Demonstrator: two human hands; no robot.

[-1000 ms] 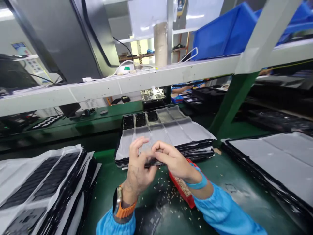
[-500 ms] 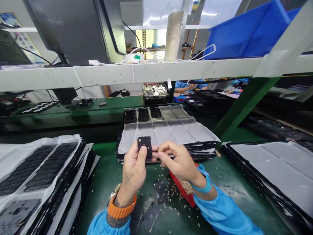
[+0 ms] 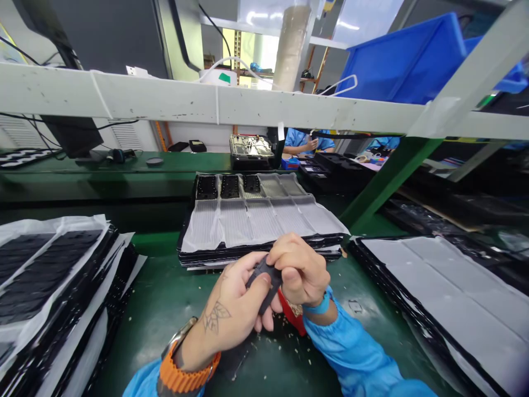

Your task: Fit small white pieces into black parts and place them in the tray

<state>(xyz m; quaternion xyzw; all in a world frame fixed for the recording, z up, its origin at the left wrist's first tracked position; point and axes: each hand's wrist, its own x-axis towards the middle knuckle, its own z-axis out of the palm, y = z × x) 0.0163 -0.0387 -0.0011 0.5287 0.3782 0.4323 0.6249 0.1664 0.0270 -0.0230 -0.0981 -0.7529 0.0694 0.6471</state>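
Note:
A thin black rectangular plastic plate (image 3: 264, 281) is tilted in my left hand (image 3: 237, 300), gripped between the thumb on its face and the fingers behind. My right hand (image 3: 300, 270) has its fingers curled together against the plate's upper right part. Whatever those fingertips may pinch is hidden. Partly covered by my right hand and forearm, a red tray (image 3: 292, 314) with small pale pieces stands on the green table (image 3: 173, 309). Many more tiny pale bits lie scattered below my hands.
Ahead, a stack of black trays with white liners (image 3: 264, 220) has several black plates (image 3: 230, 186) in its back row. Other tray stacks stand left (image 3: 53, 275) and right (image 3: 446, 298). A white shelf beam (image 3: 256, 102) crosses above. A person in blue (image 3: 308, 142) sits beyond.
Both hands have come closer together, and the plate has tipped from nearly upright to slanted. My right fingers have moved from beside the plate onto its upper part. The view has shifted slightly.

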